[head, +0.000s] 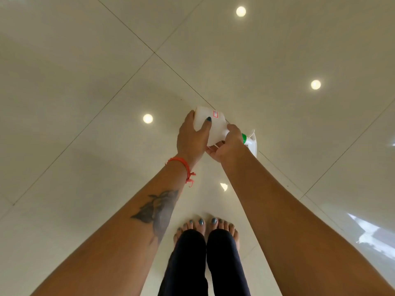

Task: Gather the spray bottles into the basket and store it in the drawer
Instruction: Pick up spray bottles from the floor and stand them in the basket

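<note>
I hold one white spray bottle (215,124) on its side above the floor, in front of my feet. It has a small red label, a green collar and a white trigger head pointing right. My left hand (193,137) wraps the bottle's body from the left, thumb on top. My right hand (227,145) grips its neck from below, just before the green collar. No basket and no drawer are in view.
Glossy cream floor tiles (85,82) with dark grout lines fill the view and reflect round ceiling lights. My bare feet (206,226) stand close together directly below the bottle. A bright window reflection lies at the lower right.
</note>
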Action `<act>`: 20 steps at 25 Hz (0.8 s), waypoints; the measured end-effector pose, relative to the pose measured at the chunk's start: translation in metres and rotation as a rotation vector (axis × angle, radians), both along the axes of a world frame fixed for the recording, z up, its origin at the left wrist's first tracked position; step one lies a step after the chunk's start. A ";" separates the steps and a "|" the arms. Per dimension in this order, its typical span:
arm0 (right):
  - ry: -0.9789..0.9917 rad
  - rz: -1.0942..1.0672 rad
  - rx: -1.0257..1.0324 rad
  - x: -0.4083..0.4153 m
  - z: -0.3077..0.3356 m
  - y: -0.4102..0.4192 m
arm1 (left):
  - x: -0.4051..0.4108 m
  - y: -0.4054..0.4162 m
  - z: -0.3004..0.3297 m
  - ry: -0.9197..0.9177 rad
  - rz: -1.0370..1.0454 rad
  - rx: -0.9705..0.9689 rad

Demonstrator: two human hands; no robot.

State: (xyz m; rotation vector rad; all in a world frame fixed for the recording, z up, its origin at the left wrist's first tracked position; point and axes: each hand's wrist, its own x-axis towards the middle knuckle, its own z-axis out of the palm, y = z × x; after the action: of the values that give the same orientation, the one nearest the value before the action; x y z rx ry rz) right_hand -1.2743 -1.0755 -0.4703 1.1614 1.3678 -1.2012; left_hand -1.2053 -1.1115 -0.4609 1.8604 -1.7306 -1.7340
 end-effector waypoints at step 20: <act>0.291 0.805 -0.525 0.271 0.355 -0.017 | 0.280 0.048 0.342 0.521 1.176 -0.203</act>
State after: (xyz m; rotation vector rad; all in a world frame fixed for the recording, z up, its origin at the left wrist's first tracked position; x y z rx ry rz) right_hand -1.0030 -1.0930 -0.1155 0.0307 1.4002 -1.0354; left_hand -0.9257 -1.0635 -0.1190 1.5509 -0.3861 -1.2509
